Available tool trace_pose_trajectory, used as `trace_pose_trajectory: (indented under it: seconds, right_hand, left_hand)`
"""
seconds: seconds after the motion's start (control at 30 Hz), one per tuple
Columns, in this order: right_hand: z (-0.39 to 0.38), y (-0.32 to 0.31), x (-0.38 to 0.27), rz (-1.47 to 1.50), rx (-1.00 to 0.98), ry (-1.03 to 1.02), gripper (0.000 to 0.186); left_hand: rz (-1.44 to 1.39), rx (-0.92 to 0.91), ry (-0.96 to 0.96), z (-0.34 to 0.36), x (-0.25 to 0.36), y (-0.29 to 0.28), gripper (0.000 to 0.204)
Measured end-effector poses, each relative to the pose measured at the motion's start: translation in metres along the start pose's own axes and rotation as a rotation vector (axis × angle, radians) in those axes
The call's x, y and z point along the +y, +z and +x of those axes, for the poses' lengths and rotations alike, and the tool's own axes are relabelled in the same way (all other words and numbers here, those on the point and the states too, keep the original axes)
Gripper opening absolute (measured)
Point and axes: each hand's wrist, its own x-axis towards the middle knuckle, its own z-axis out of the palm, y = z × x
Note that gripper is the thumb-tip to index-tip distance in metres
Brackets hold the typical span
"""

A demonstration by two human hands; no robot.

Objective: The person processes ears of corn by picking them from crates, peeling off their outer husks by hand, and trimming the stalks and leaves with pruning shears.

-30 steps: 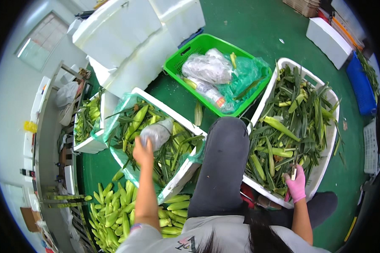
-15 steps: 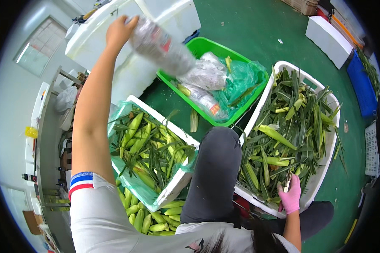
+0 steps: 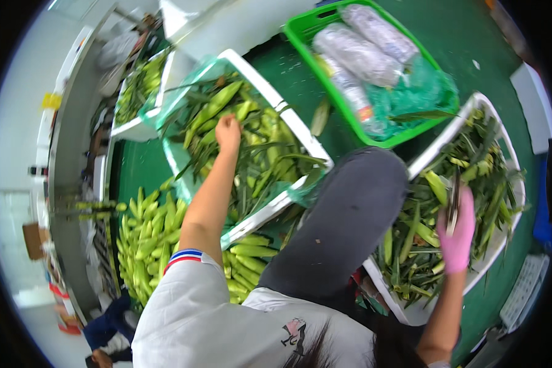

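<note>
My bare left hand (image 3: pixel 228 130) reaches into a white foam box (image 3: pixel 300 138) lined with green film. Its fingers are curled among the green-husked ears of corn (image 3: pixel 218 101); whether they grip one is hidden. A pink glove covers my right hand (image 3: pixel 457 230), which is closed around a slim tool with a narrow metal blade (image 3: pixel 454 199), its exact kind unclear. That hand is over a white basket (image 3: pixel 500 126) full of torn husks and long leaves (image 3: pixel 420 230).
A green crate (image 3: pixel 325 80) beyond my knee holds clear plastic-wrapped rolls (image 3: pixel 383 37) and green film (image 3: pixel 420 92). Trimmed corn ears (image 3: pixel 144 239) are heaped on the floor at left, near another foam box (image 3: pixel 138 127). Another person's dark-clothed leg (image 3: pixel 107 325) shows at lower left.
My left hand has let go of the plastic-wrapped roll, now in the green crate, and come down into the corn box. My right hand still holds the tool. The view has turned left.
</note>
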Motion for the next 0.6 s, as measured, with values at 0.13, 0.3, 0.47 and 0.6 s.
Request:
trace_pose_trajectory:
  seconds: [0.13,0.3,0.47,0.6]
  right_hand:
    - [0.141,0.056,0.010,-0.235,-0.288,-0.081,0.033]
    - [0.190,0.074,0.123,-0.664,-0.630,-0.003,0.021]
    - [0.130,0.030,0.082,-0.212,-0.197,0.002,0.044]
    - [0.015,-0.074,0.121,-0.481,-0.019,0.240,0.061]
  left_hand:
    - [0.166,-0.020,-0.263,-0.045,-0.094,-0.074,0.017]
    - [0.520,-0.091,0.190,-0.070,-0.082,-0.041,0.026]
    - [0.778,0.024,0.309,0.029,-0.086,-0.073,0.039]
    - [1.119,-0.270,0.104,0.061,-0.086,-0.042,0.053]
